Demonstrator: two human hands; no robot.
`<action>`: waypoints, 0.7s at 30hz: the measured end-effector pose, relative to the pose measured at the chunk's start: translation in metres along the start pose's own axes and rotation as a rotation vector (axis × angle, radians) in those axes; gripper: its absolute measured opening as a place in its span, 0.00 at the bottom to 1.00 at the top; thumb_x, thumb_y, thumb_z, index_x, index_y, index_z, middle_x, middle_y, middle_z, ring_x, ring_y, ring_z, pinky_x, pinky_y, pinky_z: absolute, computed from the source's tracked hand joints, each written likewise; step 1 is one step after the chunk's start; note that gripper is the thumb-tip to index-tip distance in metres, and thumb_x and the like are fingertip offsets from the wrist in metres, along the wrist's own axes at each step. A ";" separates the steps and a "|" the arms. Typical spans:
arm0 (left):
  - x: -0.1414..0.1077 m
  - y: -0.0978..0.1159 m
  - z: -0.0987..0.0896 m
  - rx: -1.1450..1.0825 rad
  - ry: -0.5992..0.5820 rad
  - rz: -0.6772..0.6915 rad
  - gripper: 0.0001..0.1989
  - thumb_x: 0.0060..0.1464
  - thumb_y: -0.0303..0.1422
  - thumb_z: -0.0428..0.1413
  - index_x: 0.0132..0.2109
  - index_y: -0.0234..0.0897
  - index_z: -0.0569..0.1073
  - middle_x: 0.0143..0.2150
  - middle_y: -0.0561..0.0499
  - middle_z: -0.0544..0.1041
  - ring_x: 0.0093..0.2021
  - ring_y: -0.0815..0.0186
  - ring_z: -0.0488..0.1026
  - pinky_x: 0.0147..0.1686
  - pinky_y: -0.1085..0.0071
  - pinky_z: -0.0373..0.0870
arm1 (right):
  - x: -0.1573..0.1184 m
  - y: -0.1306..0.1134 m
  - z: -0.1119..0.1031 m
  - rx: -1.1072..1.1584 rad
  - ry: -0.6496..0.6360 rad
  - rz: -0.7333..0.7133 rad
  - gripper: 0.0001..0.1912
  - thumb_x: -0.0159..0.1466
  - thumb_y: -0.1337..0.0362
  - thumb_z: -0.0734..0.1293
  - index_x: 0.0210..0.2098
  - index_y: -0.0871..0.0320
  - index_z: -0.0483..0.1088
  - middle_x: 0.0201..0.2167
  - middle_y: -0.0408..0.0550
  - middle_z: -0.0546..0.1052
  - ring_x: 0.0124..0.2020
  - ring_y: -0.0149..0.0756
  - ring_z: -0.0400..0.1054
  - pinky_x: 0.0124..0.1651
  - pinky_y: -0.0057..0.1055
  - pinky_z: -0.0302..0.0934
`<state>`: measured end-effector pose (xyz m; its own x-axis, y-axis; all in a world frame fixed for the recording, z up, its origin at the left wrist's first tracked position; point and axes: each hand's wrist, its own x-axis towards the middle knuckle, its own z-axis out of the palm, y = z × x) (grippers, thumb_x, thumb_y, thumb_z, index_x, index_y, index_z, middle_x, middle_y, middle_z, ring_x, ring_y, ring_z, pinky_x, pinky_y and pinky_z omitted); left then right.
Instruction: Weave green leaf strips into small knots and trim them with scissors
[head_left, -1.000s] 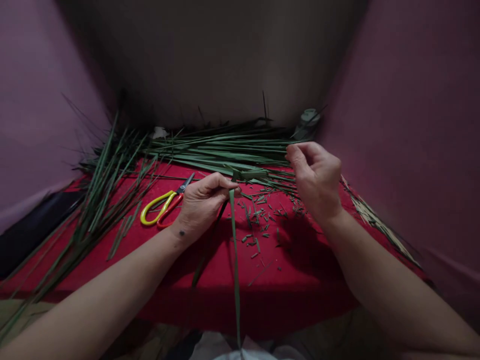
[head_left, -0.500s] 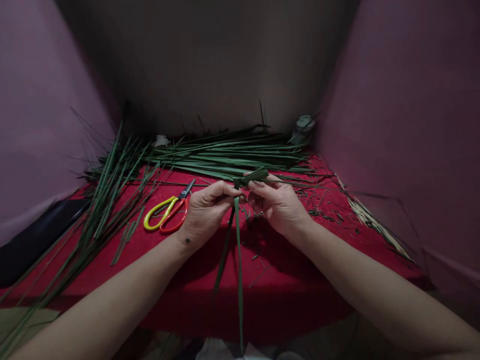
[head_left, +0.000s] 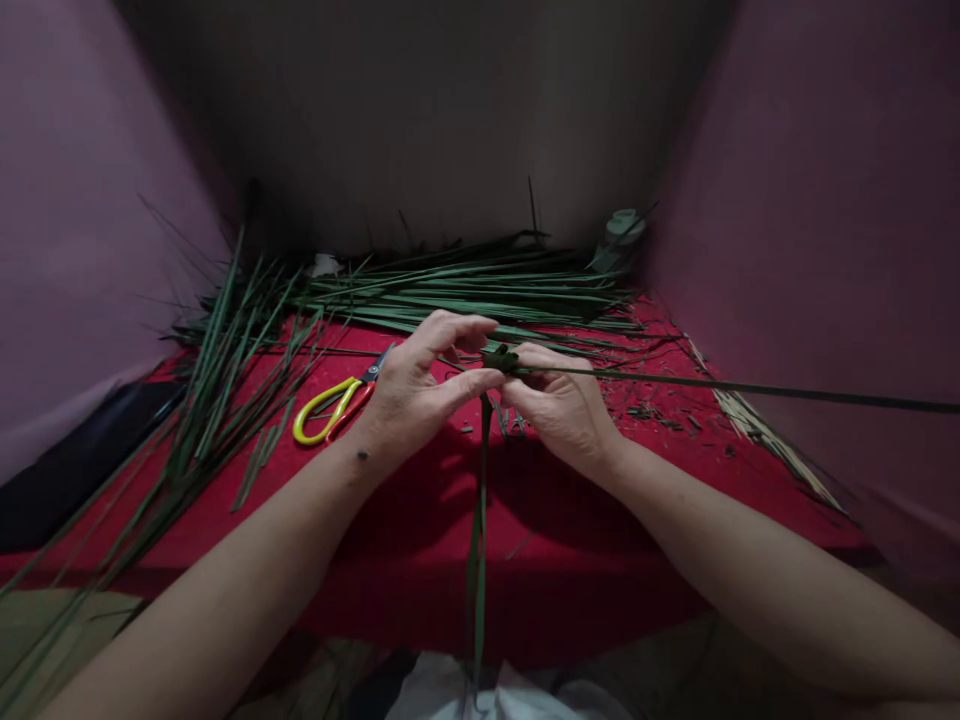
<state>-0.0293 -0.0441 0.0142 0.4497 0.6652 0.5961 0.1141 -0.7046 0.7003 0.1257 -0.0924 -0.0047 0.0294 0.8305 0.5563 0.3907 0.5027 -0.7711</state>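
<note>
Between my hands is a small folded piece of green leaf (head_left: 499, 358), with strips hanging down over the table edge and one long strip running out to the right. My right hand (head_left: 559, 400) pinches the folded piece from the right. My left hand (head_left: 427, 375) is beside it, fingers apart and raised, the thumb tip touching or very near its lower left side. Scissors with yellow and red handles (head_left: 324, 410) lie just left of my left hand, partly hidden by it.
Long green leaves (head_left: 465, 295) lie across the back of the red cloth (head_left: 420, 520), more (head_left: 217, 370) at the left. A jar (head_left: 621, 240) stands back right. Pale sticks (head_left: 765, 445) lie at the right edge, a dark object (head_left: 82, 465) at the left, leaf scraps (head_left: 660, 412) between.
My left hand has opened from its pinch, with its fingers lifted. The folded leaf piece has turned in my right hand, and a long strip now extends far to the right.
</note>
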 end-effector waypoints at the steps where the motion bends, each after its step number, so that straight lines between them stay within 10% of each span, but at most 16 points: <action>1: 0.001 0.001 0.001 0.004 -0.022 0.022 0.14 0.46 0.29 0.61 0.43 0.38 0.75 0.38 0.50 0.72 0.41 0.66 0.69 0.42 0.69 0.67 | -0.001 0.001 0.001 0.002 -0.018 -0.019 0.05 0.58 0.68 0.65 0.28 0.60 0.73 0.27 0.44 0.71 0.30 0.30 0.63 0.33 0.27 0.57; 6: 0.001 0.000 0.003 -0.173 -0.027 -0.074 0.02 0.46 0.28 0.61 0.31 0.37 0.76 0.33 0.52 0.71 0.37 0.67 0.68 0.38 0.70 0.66 | -0.003 -0.002 0.004 0.124 -0.070 0.038 0.08 0.58 0.70 0.65 0.23 0.60 0.71 0.23 0.43 0.69 0.27 0.29 0.63 0.31 0.27 0.58; 21: 0.002 0.000 0.003 -0.412 0.048 -0.453 0.07 0.48 0.34 0.60 0.29 0.34 0.73 0.27 0.52 0.73 0.29 0.70 0.69 0.32 0.74 0.66 | -0.002 0.000 0.007 0.637 -0.111 0.424 0.07 0.56 0.63 0.69 0.28 0.62 0.70 0.21 0.44 0.74 0.21 0.31 0.70 0.23 0.28 0.66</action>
<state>-0.0264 -0.0434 0.0138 0.3946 0.8936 0.2139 -0.0718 -0.2021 0.9767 0.1194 -0.0926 -0.0074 -0.0471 0.9852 0.1651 -0.2395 0.1493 -0.9593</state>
